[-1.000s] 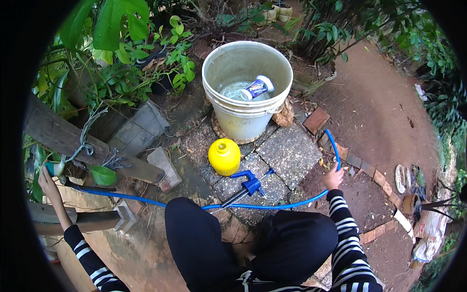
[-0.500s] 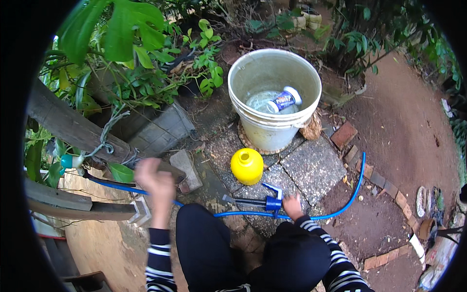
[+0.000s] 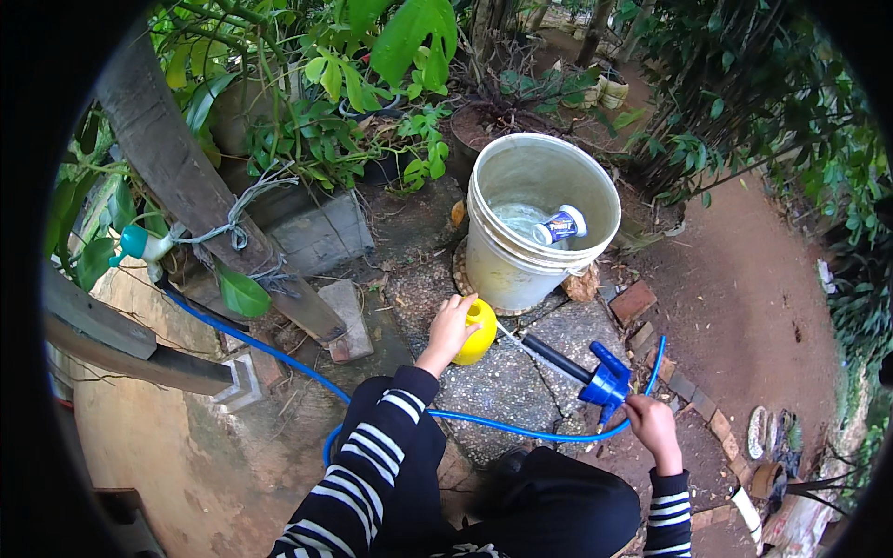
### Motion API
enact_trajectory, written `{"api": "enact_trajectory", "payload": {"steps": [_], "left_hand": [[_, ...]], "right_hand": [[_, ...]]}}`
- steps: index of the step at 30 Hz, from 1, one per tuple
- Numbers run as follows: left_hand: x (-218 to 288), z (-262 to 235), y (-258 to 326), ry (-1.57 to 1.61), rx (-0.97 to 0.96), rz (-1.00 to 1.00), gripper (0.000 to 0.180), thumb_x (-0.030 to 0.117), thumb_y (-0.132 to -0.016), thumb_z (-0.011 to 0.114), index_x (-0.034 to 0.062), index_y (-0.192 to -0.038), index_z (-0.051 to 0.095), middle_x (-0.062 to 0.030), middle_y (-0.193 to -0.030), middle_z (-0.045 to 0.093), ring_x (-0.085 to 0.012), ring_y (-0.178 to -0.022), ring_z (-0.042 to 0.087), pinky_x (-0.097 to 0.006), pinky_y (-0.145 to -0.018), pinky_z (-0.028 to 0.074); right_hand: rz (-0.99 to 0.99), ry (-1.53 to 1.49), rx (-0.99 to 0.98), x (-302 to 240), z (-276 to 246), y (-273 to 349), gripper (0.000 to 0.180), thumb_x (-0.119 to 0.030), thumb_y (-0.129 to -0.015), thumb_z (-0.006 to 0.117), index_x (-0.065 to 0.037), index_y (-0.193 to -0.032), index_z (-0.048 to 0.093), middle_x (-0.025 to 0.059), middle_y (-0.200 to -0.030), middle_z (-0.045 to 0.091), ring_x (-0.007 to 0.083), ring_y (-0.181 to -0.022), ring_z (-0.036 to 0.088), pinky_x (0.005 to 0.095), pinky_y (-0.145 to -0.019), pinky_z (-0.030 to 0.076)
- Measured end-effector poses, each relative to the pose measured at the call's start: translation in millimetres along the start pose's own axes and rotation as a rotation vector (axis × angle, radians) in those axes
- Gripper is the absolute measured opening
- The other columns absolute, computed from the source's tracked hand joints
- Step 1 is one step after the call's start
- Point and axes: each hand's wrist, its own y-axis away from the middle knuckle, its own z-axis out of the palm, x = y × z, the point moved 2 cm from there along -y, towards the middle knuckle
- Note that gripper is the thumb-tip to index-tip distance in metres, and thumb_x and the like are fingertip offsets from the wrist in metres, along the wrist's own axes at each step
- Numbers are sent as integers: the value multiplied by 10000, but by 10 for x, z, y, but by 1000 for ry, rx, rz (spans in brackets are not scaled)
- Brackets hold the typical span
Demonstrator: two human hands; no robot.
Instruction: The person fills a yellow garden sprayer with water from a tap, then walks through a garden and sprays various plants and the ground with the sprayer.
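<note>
My left hand (image 3: pixel 450 329) grips a round yellow bottle (image 3: pixel 478 342) from its left side, fingers at the neck opening. It rests on the paving in front of the bucket. In my right hand (image 3: pixel 655 430) is a blue sprayer pump head (image 3: pixel 606 383), lifted and tilted. Its black barrel points up and left toward the bottle, with a thin pale tube running beside it. The barrel's far end stops short of the bottle's opening. A blue hose (image 3: pixel 512 430) passes beneath, between the pump head and my knees.
A large whitish bucket (image 3: pixel 507 284) stands beyond the bottle, holding some water and a small purple-and-white container (image 3: pixel 562 225). At left are a wooden post (image 3: pixel 177 139), a teal-and-white tap (image 3: pixel 139 244) and a concrete block (image 3: pixel 347 321). Bricks (image 3: pixel 712 417) edge the soil at right.
My left hand has come from the left onto the yellow bottle. My right hand has lifted the sprayer pump head off the paving and moved it right, tilting it. The view has shifted.
</note>
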Motion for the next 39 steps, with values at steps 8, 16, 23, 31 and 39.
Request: {"api": "enact_trajectory", "payload": {"steps": [8,16,23,31,39], "left_hand": [[17,-59,227,-28,22,79,432,203,-685,738,20,-1040,573,-148,-1015,555,-311,-944,593,-404,-821,488],[187,-14,537,53,-74,148,435,208,-658,750,30,-1015,575,-141,-988,560,-329,-914,598,-408,-789,495],[248,49,676,94,-94,150,440,244,-668,745,45,-1024,579,-125,-975,556,-326,-881,605,-418,-772,498],[300,-17,774,-82,-57,268,556,228,-672,750,56,-1153,531,-102,-1083,518,-274,-1073,506,-376,-860,462],[41,-76,828,126,-167,141,565,215,-696,735,25,-1195,552,-124,-1111,539,-300,-1068,524,-380,-921,434]], "right_hand": [[13,303,71,-483,-890,80,117,-220,-797,635,-133,-864,676,66,-656,573,264,-596,601,368,-523,464],[-72,343,90,-827,-1101,-123,101,-194,-782,647,-109,-818,689,79,-634,558,267,-600,596,363,-529,458],[-300,511,15,-972,-1045,-370,72,-206,-751,631,-145,-757,670,39,-620,565,219,-566,605,340,-521,476],[-466,663,-53,-1203,-972,-756,68,-179,-763,589,-163,-755,654,15,-637,577,198,-596,618,336,-499,478],[-642,870,-104,-1953,-496,-1263,107,-143,-689,621,-139,-587,653,28,-606,631,178,-576,640,301,-485,463]]}}
